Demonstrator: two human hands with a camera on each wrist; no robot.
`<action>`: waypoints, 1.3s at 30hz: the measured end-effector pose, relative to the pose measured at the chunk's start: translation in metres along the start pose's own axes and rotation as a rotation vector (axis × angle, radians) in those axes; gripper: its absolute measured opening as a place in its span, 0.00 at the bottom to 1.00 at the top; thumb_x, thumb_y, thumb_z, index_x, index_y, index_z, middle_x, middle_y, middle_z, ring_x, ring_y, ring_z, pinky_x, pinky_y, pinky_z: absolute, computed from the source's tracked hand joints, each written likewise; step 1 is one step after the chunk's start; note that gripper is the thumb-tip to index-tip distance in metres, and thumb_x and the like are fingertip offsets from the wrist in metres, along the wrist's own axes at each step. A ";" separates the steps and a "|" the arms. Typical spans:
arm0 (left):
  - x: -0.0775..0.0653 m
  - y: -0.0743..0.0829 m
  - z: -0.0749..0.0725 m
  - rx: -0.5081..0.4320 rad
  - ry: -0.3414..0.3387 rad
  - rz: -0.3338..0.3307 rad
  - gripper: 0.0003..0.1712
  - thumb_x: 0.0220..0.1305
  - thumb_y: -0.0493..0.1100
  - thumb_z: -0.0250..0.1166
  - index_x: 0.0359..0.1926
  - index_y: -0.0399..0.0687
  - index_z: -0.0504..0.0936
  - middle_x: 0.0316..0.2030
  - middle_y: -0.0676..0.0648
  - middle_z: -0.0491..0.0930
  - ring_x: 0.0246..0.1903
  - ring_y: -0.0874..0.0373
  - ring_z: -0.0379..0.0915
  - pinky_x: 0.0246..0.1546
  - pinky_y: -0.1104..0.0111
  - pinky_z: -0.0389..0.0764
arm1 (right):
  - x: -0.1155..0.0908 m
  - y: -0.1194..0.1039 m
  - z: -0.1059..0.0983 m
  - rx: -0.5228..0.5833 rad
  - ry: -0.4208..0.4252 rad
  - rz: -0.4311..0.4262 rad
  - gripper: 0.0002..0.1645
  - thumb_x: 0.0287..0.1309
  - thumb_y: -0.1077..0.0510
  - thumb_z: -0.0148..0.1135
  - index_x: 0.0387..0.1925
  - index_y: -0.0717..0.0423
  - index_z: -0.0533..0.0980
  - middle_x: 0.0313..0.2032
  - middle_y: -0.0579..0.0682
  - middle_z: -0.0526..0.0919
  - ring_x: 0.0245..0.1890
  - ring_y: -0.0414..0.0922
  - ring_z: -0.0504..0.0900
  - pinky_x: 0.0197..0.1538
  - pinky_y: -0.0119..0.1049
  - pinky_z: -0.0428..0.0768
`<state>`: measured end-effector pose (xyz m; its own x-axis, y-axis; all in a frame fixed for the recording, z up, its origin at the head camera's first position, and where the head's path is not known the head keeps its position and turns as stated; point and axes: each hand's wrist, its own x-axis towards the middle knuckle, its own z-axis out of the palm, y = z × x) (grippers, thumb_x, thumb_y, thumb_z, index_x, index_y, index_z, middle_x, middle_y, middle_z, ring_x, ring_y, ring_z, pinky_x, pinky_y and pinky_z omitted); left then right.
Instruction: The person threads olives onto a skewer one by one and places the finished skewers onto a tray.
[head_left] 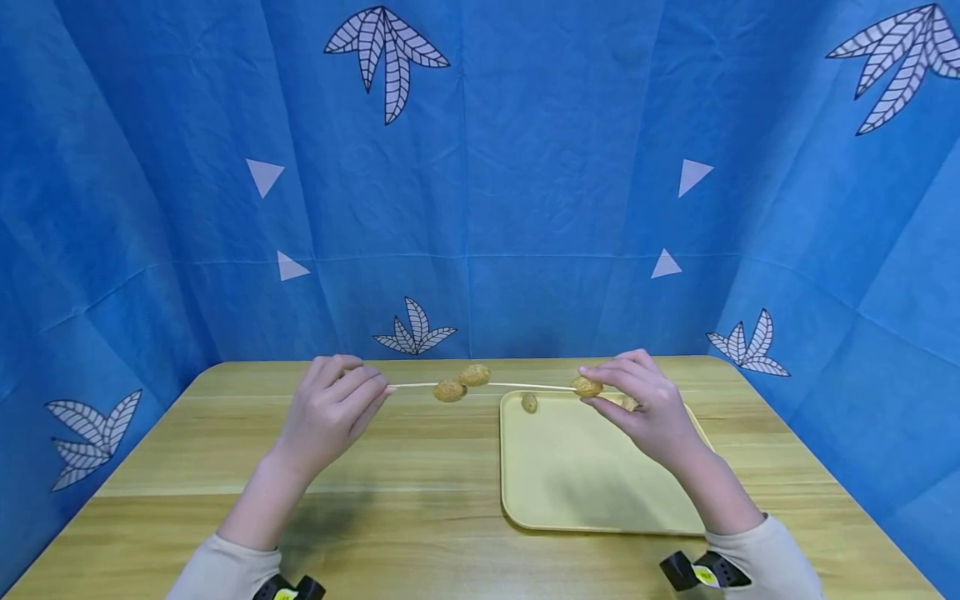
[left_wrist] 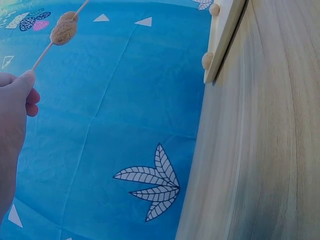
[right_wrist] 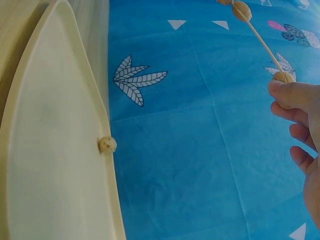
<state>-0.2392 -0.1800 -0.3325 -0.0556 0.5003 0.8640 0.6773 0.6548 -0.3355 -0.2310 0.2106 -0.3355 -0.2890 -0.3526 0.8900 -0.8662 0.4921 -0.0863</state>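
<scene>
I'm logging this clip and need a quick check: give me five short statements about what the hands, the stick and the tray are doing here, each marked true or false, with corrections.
1. The left hand pinches one end of a thin stick. True.
2. Only one hand is holding anything. False: the right hand pinches a brown lump at the stick's other end.
3. Two touching lumps sit on the stick between the hands. True.
4. The pale yellow tray rests on the wooden table. True.
5. The tray holds no lumps. False: the left wrist view shows two loose lumps along its edge.
</scene>
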 end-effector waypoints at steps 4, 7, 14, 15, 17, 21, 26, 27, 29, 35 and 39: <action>0.000 0.000 0.001 -0.004 0.005 0.000 0.18 0.72 0.47 0.56 0.30 0.42 0.85 0.27 0.46 0.85 0.33 0.50 0.75 0.31 0.60 0.73 | 0.000 0.000 0.001 0.002 0.002 -0.006 0.24 0.64 0.43 0.57 0.41 0.60 0.84 0.32 0.53 0.86 0.38 0.42 0.74 0.39 0.25 0.71; 0.000 0.000 0.001 -0.006 0.010 0.003 0.18 0.71 0.47 0.57 0.30 0.42 0.85 0.27 0.46 0.85 0.33 0.50 0.75 0.31 0.60 0.73 | 0.000 -0.001 0.001 0.003 0.003 -0.010 0.24 0.64 0.43 0.57 0.41 0.60 0.84 0.32 0.53 0.86 0.38 0.42 0.74 0.40 0.25 0.71; 0.000 0.001 0.002 -0.008 0.012 0.005 0.18 0.72 0.47 0.56 0.30 0.43 0.85 0.27 0.47 0.85 0.33 0.50 0.75 0.31 0.60 0.73 | 0.001 -0.001 0.003 0.000 0.005 -0.017 0.25 0.65 0.44 0.57 0.40 0.62 0.84 0.31 0.53 0.86 0.38 0.43 0.74 0.39 0.25 0.71; 0.000 0.001 0.002 -0.007 0.012 0.006 0.18 0.72 0.47 0.56 0.29 0.42 0.85 0.27 0.47 0.85 0.33 0.50 0.76 0.31 0.60 0.73 | 0.001 -0.002 0.003 -0.001 0.004 -0.018 0.25 0.65 0.44 0.57 0.40 0.62 0.84 0.32 0.53 0.86 0.38 0.43 0.74 0.40 0.25 0.71; 0.000 0.002 0.003 -0.008 0.015 0.009 0.19 0.72 0.47 0.56 0.29 0.42 0.85 0.27 0.47 0.85 0.33 0.50 0.76 0.31 0.60 0.73 | 0.001 -0.002 0.003 -0.001 0.003 -0.022 0.24 0.64 0.44 0.57 0.40 0.61 0.84 0.32 0.53 0.86 0.38 0.43 0.75 0.40 0.25 0.71; 0.000 0.002 0.004 -0.010 0.019 0.015 0.18 0.71 0.47 0.57 0.29 0.43 0.85 0.27 0.47 0.85 0.33 0.50 0.76 0.31 0.60 0.73 | 0.002 -0.003 0.003 0.004 0.000 -0.029 0.23 0.64 0.44 0.57 0.41 0.61 0.84 0.31 0.52 0.86 0.38 0.43 0.74 0.41 0.25 0.71; 0.001 0.003 0.004 -0.012 0.013 0.015 0.18 0.72 0.47 0.56 0.29 0.43 0.85 0.27 0.48 0.85 0.33 0.50 0.75 0.31 0.60 0.73 | 0.003 -0.003 0.004 0.020 -0.003 -0.038 0.23 0.65 0.45 0.58 0.40 0.61 0.84 0.31 0.52 0.86 0.37 0.43 0.74 0.40 0.25 0.71; 0.001 0.003 0.004 -0.014 0.013 0.014 0.18 0.72 0.47 0.57 0.29 0.43 0.85 0.27 0.48 0.85 0.33 0.50 0.75 0.31 0.60 0.73 | 0.003 -0.003 0.004 0.021 -0.005 -0.039 0.22 0.65 0.45 0.58 0.41 0.61 0.84 0.31 0.52 0.86 0.37 0.43 0.74 0.40 0.25 0.71; 0.002 0.003 0.004 -0.017 0.015 0.014 0.18 0.72 0.47 0.57 0.28 0.43 0.85 0.27 0.48 0.84 0.33 0.50 0.75 0.31 0.60 0.73 | 0.003 -0.003 0.004 0.021 -0.006 -0.040 0.22 0.65 0.45 0.58 0.41 0.60 0.84 0.31 0.51 0.86 0.37 0.44 0.75 0.41 0.25 0.71; 0.003 0.004 0.005 -0.034 0.020 0.015 0.16 0.70 0.46 0.58 0.28 0.43 0.84 0.26 0.48 0.84 0.33 0.50 0.76 0.31 0.60 0.74 | 0.004 -0.004 0.003 0.018 -0.015 -0.045 0.22 0.65 0.46 0.57 0.42 0.59 0.84 0.31 0.51 0.86 0.37 0.44 0.74 0.42 0.25 0.71; 0.004 0.005 0.007 -0.037 0.021 0.021 0.17 0.71 0.46 0.57 0.28 0.43 0.84 0.26 0.48 0.84 0.33 0.50 0.76 0.31 0.61 0.74 | 0.006 -0.005 0.003 0.023 -0.018 -0.055 0.21 0.65 0.46 0.57 0.43 0.59 0.84 0.32 0.51 0.86 0.38 0.44 0.75 0.44 0.26 0.71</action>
<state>-0.2409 -0.1711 -0.3334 -0.0254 0.5015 0.8648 0.7048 0.6225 -0.3403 -0.2296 0.2037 -0.3315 -0.2474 -0.3931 0.8856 -0.8901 0.4532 -0.0475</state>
